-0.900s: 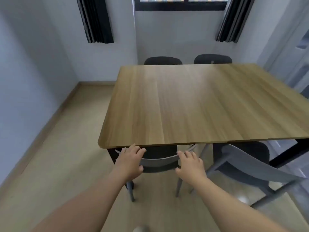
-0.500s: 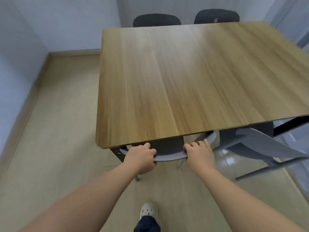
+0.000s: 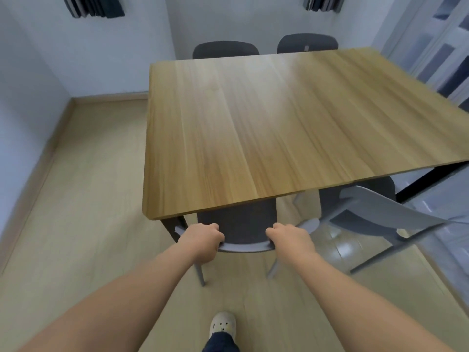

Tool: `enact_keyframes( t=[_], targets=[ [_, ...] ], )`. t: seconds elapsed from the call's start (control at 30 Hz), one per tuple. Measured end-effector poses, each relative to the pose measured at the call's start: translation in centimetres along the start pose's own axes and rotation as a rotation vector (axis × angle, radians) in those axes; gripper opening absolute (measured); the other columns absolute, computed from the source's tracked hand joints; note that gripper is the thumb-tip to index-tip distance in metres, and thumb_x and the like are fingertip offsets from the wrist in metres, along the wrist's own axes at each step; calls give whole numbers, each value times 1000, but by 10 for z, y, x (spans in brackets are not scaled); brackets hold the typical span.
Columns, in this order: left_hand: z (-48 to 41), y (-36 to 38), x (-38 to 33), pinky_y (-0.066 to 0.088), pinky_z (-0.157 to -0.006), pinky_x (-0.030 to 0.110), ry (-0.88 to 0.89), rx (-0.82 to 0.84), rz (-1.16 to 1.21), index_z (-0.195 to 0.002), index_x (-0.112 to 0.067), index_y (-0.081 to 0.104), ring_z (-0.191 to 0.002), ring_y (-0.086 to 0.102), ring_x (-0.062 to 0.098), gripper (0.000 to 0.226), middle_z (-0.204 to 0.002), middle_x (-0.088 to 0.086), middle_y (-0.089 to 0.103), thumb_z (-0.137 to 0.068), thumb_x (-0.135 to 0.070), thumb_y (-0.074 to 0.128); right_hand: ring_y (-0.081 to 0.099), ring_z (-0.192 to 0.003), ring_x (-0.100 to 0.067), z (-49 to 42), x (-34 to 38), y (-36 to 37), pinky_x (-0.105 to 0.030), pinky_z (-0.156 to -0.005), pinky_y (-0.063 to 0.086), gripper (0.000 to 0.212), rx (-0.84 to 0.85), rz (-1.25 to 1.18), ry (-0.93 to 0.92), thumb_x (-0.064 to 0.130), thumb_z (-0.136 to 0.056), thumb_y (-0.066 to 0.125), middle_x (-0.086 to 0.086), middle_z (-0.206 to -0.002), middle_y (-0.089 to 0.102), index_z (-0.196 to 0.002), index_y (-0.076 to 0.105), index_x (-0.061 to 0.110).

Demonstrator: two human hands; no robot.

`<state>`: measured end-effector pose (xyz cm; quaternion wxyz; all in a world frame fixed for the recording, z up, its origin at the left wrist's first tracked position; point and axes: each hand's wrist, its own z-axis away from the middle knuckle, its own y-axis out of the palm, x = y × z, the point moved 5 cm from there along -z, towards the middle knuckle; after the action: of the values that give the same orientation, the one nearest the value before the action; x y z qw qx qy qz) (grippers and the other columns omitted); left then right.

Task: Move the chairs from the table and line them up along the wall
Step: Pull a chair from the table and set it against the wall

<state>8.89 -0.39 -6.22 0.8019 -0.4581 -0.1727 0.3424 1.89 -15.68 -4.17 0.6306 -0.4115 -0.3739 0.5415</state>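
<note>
A grey chair with a dark seat stands at the near side of the wooden table, its seat partly out from under the top. My left hand is closed over the left part of its backrest and my right hand over the right part. A second grey chair stands at an angle to the right, half under the table. Two dark chair backs, one and another, rise behind the table's far edge.
White walls with a wooden skirting run along the left and the back. Pale wood floor lies between the table and the left wall. A black table leg stands at right. My shoe is below the chair.
Both hands went from resting on the backrest to gripping it. The chair has slid back from under the table toward me, showing more of its seat. My view tilted down, then lifted slightly.
</note>
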Motion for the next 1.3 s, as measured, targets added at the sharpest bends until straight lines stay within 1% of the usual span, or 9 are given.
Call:
enact_keyframes(
  t=[0.13,0.43,0.63,0.77,0.87,0.97,1.03,1.13,1.3],
  targets=[
    [26,14,-17,38,-68,26,1,10,-19,-121,-18,62,-80,48,17,31,-114,5,56,-94,-11,46,57,-108,-29,33,1,15,-33,-69,32,26,-5,-18,-19,-1,-91,43,-8,-116,56,-111,55,12],
    [103,66,-77,50,-79,36,-21,8,-76,-119,-16,61,-98,62,28,30,-115,7,56,-96,-9,43,57,-111,-28,127,1,57,-32,-70,31,27,-15,-41,-93,1,-88,42,-8,-112,55,-110,54,12],
    [133,85,-109,42,-68,35,-72,-78,-123,-116,-11,54,-95,63,28,24,-116,8,57,-100,-18,38,54,-111,-28,163,-5,76,-33,-81,37,26,-14,-52,-42,-1,-89,43,-9,-116,57,-108,53,13],
    [137,81,-114,39,-66,29,-91,-94,-61,-115,-10,49,-78,48,21,24,-114,10,56,-93,-2,49,50,-87,-28,169,-6,73,-33,-66,33,31,-26,-18,-13,-1,-90,44,-5,-74,43,-66,33,16],
    [140,79,-106,47,-73,35,-73,-74,-32,-112,-10,50,-82,53,24,25,-107,10,55,-90,2,48,44,-81,-26,171,-1,70,-30,-53,29,46,4,-12,13,-1,-91,44,1,-63,24,-60,17,18],
    [144,78,-98,47,-73,35,-44,-89,-51,-112,-11,51,-79,48,22,24,-105,10,56,-91,0,49,54,-90,-29,175,6,66,-29,-67,32,25,19,-14,56,-2,-89,44,-5,-73,48,-74,36,16],
    [151,81,-83,41,-68,32,-22,-93,-74,-112,-12,52,-79,48,21,25,-97,7,51,-91,0,48,58,-95,-30,179,22,61,-28,-70,33,20,35,-32,87,2,-89,45,-8,-103,65,-86,47,22],
    [166,91,-47,43,-70,35,-3,-63,-100,-110,-13,54,-91,59,26,26,-102,7,56,-90,1,47,61,-107,-28,180,59,61,-30,-74,41,23,103,-51,95,10,-88,49,-4,-115,67,-101,64,23],
    [188,102,8,49,-81,35,29,-65,-86,-111,-14,57,-103,62,26,31,-112,7,62,-87,2,46,62,-108,-25,175,122,66,-29,-71,43,27,243,-32,78,13,-82,53,-2,-115,67,-106,64,21]
  ],
)
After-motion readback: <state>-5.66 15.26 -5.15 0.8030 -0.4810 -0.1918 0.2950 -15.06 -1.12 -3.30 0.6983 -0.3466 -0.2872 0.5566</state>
